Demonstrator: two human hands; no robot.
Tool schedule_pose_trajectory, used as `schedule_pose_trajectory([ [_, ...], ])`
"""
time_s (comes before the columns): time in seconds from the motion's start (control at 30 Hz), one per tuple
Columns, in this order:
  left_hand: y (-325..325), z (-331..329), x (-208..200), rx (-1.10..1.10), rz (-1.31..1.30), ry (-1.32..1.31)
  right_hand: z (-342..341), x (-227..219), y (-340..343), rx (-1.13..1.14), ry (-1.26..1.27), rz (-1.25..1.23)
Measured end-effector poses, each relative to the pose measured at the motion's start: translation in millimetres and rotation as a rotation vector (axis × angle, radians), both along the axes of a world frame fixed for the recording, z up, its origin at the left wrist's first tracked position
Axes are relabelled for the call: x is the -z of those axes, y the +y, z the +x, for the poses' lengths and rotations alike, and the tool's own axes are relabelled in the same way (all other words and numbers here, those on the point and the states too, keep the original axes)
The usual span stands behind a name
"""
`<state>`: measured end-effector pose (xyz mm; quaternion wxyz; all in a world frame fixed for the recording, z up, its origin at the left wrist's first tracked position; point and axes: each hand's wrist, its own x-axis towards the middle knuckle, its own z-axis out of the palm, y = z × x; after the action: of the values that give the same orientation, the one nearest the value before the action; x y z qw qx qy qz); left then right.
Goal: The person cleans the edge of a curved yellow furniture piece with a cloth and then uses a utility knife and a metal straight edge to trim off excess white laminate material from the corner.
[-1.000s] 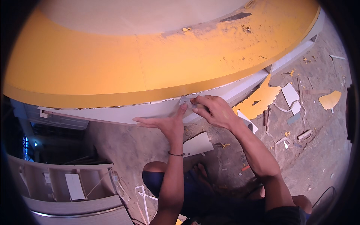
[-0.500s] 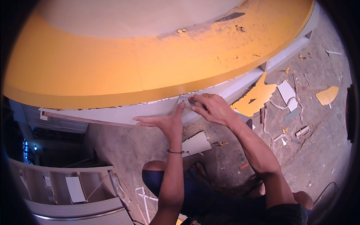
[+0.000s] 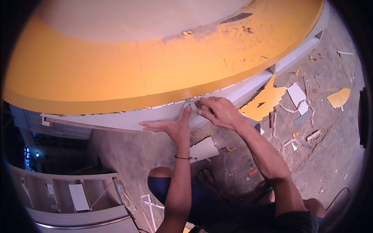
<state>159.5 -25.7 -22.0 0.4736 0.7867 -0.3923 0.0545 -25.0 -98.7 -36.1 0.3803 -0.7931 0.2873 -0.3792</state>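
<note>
Plainly, your left hand (image 3: 176, 130) has its fingers spread, thumb on a small metal plate (image 3: 190, 101) that your right hand (image 3: 223, 112) pinches against the white panel (image 3: 112, 118). Beyond, the yellow rim (image 3: 97, 106) is already on, but its ragged lower fringe (image 3: 167, 103) looks unfinished.

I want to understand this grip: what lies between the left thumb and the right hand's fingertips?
In the head view, a small flat grey plate shows between the left hand and the right hand, just below the yellow rim.
</note>
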Motion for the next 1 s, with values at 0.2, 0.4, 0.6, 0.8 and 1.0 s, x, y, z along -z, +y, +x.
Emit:
schedule_pose_trajectory([
  [0.2,-9.4,-0.7,5.1,0.007,-0.132,0.061,3.4,-0.8,-17.8,-0.072,0.035,-0.035],
  [0.4,-2.1,-8.8,-3.8,0.048,-0.026,0.059,-2.5,7.1,-6.6,-0.029,-0.011,-0.018],
  [0.6,-9.1,-11.6,4.1,0.012,-0.057,0.052,-2.1,6.7,-13.8,-0.030,-0.026,0.005],
  [0.8,-5.3,-8.0,3.5,0.037,-0.063,0.028,-0.1,6.6,-10.5,-0.012,-0.009,-0.022],
  [1.0,-8.8,-14.5,8.2,0.030,-0.056,0.066,-9.1,9.4,-11.2,-0.013,-0.034,0.046],
])
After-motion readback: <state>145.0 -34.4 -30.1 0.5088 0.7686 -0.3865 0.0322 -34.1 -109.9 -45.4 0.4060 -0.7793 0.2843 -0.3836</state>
